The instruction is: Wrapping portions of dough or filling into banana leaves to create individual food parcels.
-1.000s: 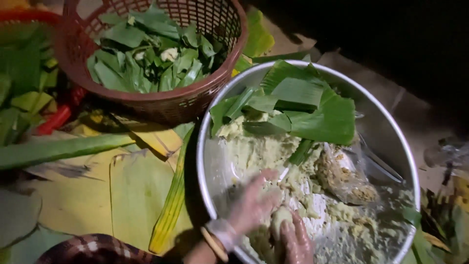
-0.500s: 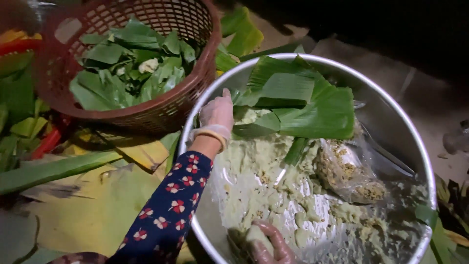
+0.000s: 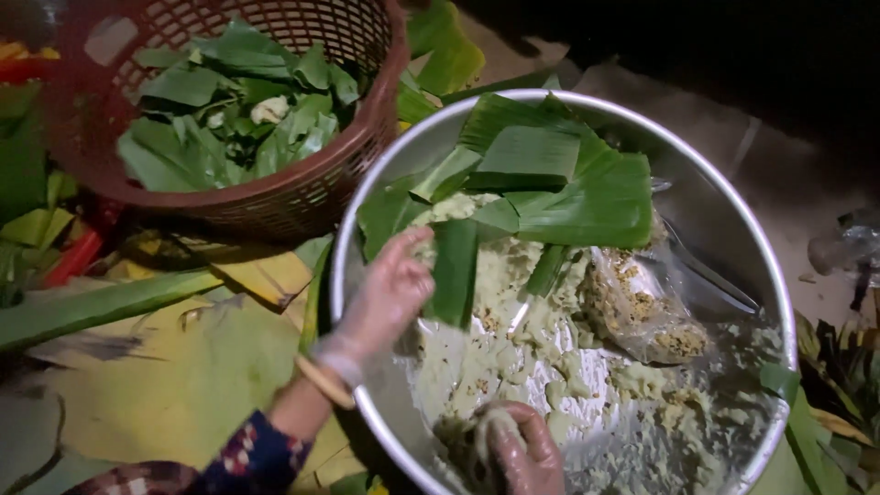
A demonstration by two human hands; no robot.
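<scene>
At the far left, long leaves lie spread flat over the ground, seemingly as a work surface; behind them a red plastic basket holds a heap of cut green leaf pieces, set just beside the bowl where a hand can reach it; the left hand, in a thin clear glove, pinches the edge of a narrow leaf strip over the metal bowl, lifting it off the pale crumbly paste; more folded leaves rest on the far side; the right hand is closed around a lump of paste at the near rim; a clear bag with paste lies to the right.
</scene>
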